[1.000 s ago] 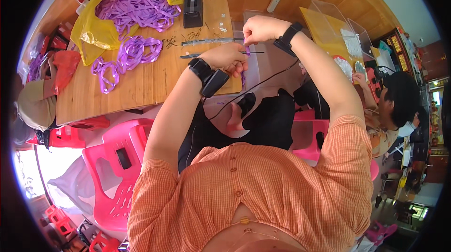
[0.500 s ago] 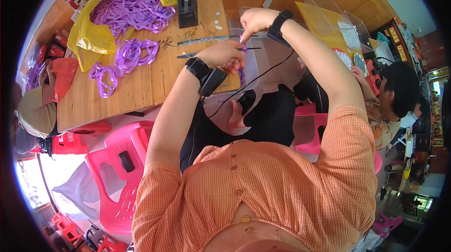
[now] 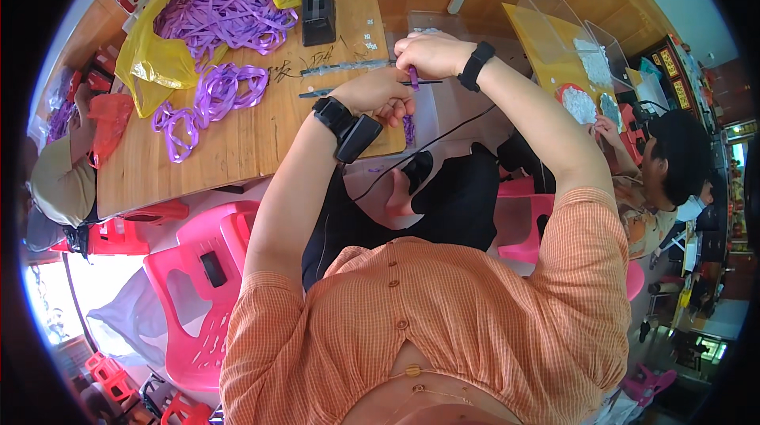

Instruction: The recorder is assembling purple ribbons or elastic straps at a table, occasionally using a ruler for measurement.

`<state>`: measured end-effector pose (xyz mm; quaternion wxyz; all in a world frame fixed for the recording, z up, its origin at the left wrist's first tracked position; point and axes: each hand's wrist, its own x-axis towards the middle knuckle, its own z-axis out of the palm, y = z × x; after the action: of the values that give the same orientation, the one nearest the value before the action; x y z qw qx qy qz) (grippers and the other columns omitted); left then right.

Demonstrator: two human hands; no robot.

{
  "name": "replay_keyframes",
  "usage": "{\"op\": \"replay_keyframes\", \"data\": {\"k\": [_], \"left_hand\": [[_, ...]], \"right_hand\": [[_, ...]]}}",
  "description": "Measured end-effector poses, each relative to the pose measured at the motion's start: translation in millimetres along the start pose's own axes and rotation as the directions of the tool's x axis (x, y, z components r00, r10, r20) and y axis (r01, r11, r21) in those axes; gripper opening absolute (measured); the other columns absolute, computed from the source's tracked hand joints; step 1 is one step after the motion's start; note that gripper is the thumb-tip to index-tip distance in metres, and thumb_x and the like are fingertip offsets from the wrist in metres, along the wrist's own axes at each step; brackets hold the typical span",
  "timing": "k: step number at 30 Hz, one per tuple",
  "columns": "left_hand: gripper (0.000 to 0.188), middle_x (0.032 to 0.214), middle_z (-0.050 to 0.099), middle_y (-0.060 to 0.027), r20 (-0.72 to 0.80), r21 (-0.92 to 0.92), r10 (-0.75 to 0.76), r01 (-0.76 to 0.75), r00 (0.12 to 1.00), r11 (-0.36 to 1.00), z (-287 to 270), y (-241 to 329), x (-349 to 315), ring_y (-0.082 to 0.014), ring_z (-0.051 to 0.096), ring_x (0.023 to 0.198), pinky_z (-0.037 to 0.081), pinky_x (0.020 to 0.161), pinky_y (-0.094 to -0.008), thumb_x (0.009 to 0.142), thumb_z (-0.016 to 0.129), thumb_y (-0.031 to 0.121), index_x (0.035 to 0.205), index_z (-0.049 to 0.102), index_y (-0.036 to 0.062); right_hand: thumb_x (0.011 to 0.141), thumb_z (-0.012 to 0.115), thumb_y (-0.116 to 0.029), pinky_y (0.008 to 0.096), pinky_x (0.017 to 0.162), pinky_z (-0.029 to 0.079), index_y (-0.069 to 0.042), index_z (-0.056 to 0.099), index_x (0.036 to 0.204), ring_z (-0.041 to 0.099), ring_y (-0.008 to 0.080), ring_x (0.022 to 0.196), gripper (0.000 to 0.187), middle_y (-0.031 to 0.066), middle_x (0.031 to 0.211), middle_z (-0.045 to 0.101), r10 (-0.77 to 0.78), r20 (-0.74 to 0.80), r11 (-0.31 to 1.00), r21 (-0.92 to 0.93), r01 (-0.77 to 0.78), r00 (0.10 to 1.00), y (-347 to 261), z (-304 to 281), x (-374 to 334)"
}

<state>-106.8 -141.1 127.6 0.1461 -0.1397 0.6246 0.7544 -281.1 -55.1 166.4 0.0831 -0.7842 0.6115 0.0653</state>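
At the table's right edge, my right hand (image 3: 431, 54) is closed with its fingertips on a short piece of purple ribbon (image 3: 413, 78). Just left of and below it is my left hand (image 3: 374, 96), its fingers curled in; what they hold is hidden. A thin dark strip (image 3: 315, 94) lies on the table, passing behind my left hand, and a dark tip shows right of the ribbon. Farther back is a second strip (image 3: 344, 68), wrapped in something shiny. More purple material (image 3: 408, 130) shows below my left fingers.
On the wooden table (image 3: 237, 136) are a black tape dispenser (image 3: 318, 13), loose purple ribbon (image 3: 229, 94) and a yellow bag (image 3: 142, 68) of ribbon. A black cable (image 3: 431, 154) crosses below my hands. A person (image 3: 673, 163) works at the right; pink chairs (image 3: 194, 290) stand nearby.
My right hand has moved down and its pointing index finger is now curled in at the purple ribbon. My left hand has stayed nearly in place.
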Motion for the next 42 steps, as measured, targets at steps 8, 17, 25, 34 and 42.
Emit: {"op": "replay_keyframes", "data": {"k": [8, 17, 25, 34, 42], "left_hand": [[0.02, 0.081, 0.064, -0.0091, -0.016, 0.015, -0.027, 0.027, 1.0, 1.0, 4, 7, -3, -0.0082, 0.059, 0.056, 0.052, 0.047, -0.0233, 0.096, 0.054, 0.013, 0.109, 0.049, -0.0007], [0.03, 0.082, 0.063, -0.0095, -0.013, -0.034, -0.024, 0.024, 1.0, 0.999, 3, 6, -5, -0.0086, 0.058, 0.055, 0.05, 0.046, -0.0221, 0.096, 0.052, 0.012, 0.121, 0.046, -0.005], [0.039, 0.083, 0.062, -0.0095, -0.02, -0.034, -0.034, 0.033, 0.999, 0.999, 3, 5, -5, -0.0092, 0.056, 0.055, 0.049, 0.046, -0.0223, 0.097, 0.049, 0.012, 0.132, 0.043, -0.0051], [0.037, 0.082, 0.061, -0.0097, 0.001, -0.034, -0.019, 0.019, 1.0, 0.999, 7, 9, -6, -0.0095, 0.056, 0.055, 0.049, 0.047, -0.023, 0.097, 0.05, 0.011, 0.131, 0.045, -0.0037], [0.038, 0.082, 0.062, -0.0088, -0.027, -0.012, -0.04, 0.039, 0.999, 0.999, 6, 8, -4, -0.009, 0.057, 0.055, 0.049, 0.046, -0.023, 0.097, 0.051, 0.012, 0.131, 0.045, -0.0031]], "right_hand": [[0.085, 0.048, -0.001, 0.0336, 0.092, 0.047, -0.005, 0.059, 0.124, 0.06, 0.0179, 0.105, 0.041, 0.0085, 0.117, 0.064, 0.287, -0.211, 0.483, 0.874, 0.049, 0.934, 43, 51, -45], [0.097, 0.058, -0.034, 0.0395, 0.09, 0.052, -0.004, 0.061, 0.117, 0.064, 0.0227, 0.1, 0.036, 0.0126, 0.105, 0.066, 0.318, -0.022, -0.659, 0.714, 0.237, 0.948, 2, 140, -35], [0.098, 0.054, -0.022, 0.0393, 0.081, 0.056, -0.002, 0.061, 0.113, 0.065, 0.0221, 0.087, 0.025, 0.0107, 0.097, 0.065, 0.275, 0.01, -0.73, 0.653, 0.202, 0.961, 1, 154, -10], [0.099, 0.05, -0.02, 0.0433, 0.084, 0.057, 0.001, 0.058, 0.12, 0.067, 0.0275, 0.094, 0.031, 0.0153, 0.109, 0.066, 0.207, -0.021, -0.749, 0.64, 0.172, 0.978, -8, 138, -3], [0.1, 0.049, -0.038, 0.0439, 0.09, 0.051, 0.003, 0.059, 0.12, 0.063, 0.0284, 0.107, 0.047, 0.0166, 0.116, 0.065, 0.324, -0.066, -0.792, 0.526, 0.309, 0.944, -14, 128, -13]]}}
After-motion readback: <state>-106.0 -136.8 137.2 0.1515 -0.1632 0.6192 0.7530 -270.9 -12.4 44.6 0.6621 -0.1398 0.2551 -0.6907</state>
